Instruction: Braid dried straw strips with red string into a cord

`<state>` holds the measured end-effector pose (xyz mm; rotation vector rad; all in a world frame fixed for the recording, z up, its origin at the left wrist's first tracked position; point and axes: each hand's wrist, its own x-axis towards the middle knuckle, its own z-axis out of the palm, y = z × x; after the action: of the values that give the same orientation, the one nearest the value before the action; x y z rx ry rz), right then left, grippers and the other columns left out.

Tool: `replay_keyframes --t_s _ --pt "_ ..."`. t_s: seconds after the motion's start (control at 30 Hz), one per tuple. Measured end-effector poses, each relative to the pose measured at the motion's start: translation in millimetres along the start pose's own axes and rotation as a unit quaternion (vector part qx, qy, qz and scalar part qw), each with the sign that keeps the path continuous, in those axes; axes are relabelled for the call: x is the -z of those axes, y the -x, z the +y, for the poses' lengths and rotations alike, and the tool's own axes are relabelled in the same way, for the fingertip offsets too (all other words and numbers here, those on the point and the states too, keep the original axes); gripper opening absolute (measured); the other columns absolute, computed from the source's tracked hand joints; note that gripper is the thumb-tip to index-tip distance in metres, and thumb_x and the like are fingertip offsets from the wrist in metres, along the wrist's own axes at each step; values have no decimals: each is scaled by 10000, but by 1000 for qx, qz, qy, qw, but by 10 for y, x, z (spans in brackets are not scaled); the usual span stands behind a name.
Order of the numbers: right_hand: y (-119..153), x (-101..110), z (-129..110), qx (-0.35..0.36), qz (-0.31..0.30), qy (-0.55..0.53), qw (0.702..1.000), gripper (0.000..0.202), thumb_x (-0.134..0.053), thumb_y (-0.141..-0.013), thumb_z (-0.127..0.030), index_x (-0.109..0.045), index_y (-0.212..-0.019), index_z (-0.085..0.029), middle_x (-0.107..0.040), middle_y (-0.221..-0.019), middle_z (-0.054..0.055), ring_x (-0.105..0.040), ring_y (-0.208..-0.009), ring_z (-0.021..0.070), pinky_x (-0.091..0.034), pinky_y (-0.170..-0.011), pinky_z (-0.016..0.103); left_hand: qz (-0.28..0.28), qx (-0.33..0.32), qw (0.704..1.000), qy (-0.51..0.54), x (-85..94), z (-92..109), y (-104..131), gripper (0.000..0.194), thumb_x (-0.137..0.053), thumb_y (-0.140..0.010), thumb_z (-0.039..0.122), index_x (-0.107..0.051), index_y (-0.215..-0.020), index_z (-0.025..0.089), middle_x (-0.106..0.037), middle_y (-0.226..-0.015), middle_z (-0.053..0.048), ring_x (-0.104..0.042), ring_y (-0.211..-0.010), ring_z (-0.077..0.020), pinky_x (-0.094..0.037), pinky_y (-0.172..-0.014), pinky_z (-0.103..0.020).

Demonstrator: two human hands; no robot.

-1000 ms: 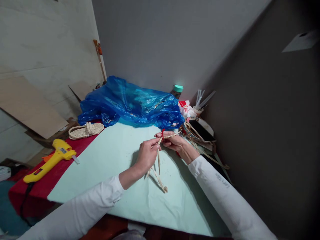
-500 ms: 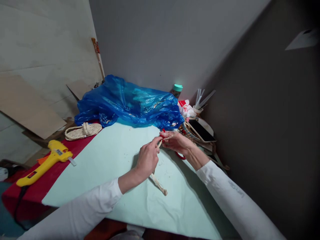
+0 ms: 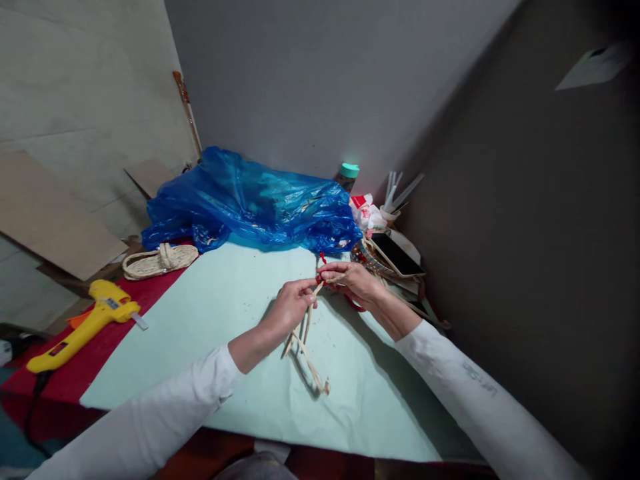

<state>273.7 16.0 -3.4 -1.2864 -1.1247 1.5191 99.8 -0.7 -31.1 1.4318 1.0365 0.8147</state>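
Note:
Above the paper, my left hand [image 3: 293, 308] is closed, thumb and fingers pinching a pale straw-coloured cord [image 3: 306, 363] whose loose lengths hang down to the sheet. My right hand [image 3: 357, 283] meets it fingertip to fingertip, closed on the upper end of the same cord. Between the fingertips a small red twisted piece [image 3: 323, 258] sticks up; its lower part is covered by fingers. Part of a red ring-shaped handle [image 3: 354, 305] shows just under my right hand.
A pale green sheet [image 3: 240, 373] covers the red-topped table. At left lie a yellow glue gun [image 3: 83, 327] and a woven straw sole [image 3: 160, 261]. Behind is a blue plastic bag [image 3: 250, 200]; at right, a phone-like device [image 3: 397, 255] and a cup of glue sticks [image 3: 390, 215].
My left hand has shifted slightly left and down, its fingers straighter. More of the cord's hanging strands now shows below it. The whole view has shifted a little.

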Motion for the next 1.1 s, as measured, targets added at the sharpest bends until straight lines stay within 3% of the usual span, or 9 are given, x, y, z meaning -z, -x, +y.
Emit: replay_keyframes --t_s 0.1,0.33,0.47,0.6,0.73,0.83,0.97,1.03,1.1 --pt "-19 30 -81 41 -34 96 994 271 -805 -614 -337 -703 -751 -127 -646 -686 20 -526 -625 108 -371 -618 250 -4 9 1000 3 -14 -45 0 447 -510 -738 149 -673 -1151 96 -558 -628 11 -480 -621 -127 -364 -635 -256" --pt "-32 116 -255 108 -120 197 967 255 -719 -720 -392 -653 -734 -146 -628 -747 25 -543 -724 141 -402 -732 281 11 6 1000 -2 -10 -44 -11 510 -507 -726 110 -646 -1217 102 -634 -665 -13 -526 -634 -135 -399 -642 -254" --pt "-26 235 -438 176 -152 301 925 216 -678 -762 -361 -660 -722 -150 -646 -907 71 -561 -929 194 -410 -823 295 22 -31 996 -75 4 53 20 505 -484 -733 75 -662 -1201 140 -740 -885 -61 -602 -710 -158 -452 -710 -275" --pt "39 268 -661 135 -191 374 897 199 -625 -798 -325 -673 -773 -133 -656 -769 49 -574 -747 159 -419 -702 268 21 -83 987 -137 0 129 57 508 -457 -753 53 -654 -1210 152 -698 -1158 -83 -654 -898 -186 -466 -870 -304" --pt "103 246 -790 130 -170 411 886 182 -657 -748 -298 -697 -731 -122 -650 -691 38 -549 -672 148 -395 -649 263 9 -116 983 -140 5 95 35 499 -466 -762 53 -667 -1196 196 -671 -1211 -55 -621 -1085 -201 -430 -963 -307" --pt "122 262 -747 125 -141 360 914 192 -689 -709 -324 -703 -696 -133 -641 -661 33 -535 -647 146 -384 -632 269 -1 -96 990 -98 19 60 4 481 -484 -764 72 -675 -1187 200 -703 -1150 -58 -642 -976 -199 -452 -895 -309" --pt "183 260 -433 104 -7 169 980 233 -723 -663 -374 -648 -675 -154 -606 -657 22 -481 -587 114 -340 -565 256 -24 -33 999 1 8 56 4 459 -539 -758 120 -668 -1196 161 -717 -823 -40 -549 -645 -125 -424 -631 -242" --pt "258 209 -198 67 76 73 992 259 -720 -654 -387 -583 -669 -168 -589 -645 15 -444 -528 98 -309 -511 249 -43 20 997 54 -13 58 27 476 -557 -744 121 -655 -1209 130 -627 -658 -5 -453 -547 -90 -336 -517 -207" --pt "367 123 34 57 121 47 990 245 -656 -709 -398 -530 -697 -188 -547 -591 -8 -400 -477 94 -264 -469 245 -65 72 990 104 -36 61 55 511 -562 -740 121 -621 -1248 111 -547 -607 22 -360 -484 -62 -239 -450 -192"
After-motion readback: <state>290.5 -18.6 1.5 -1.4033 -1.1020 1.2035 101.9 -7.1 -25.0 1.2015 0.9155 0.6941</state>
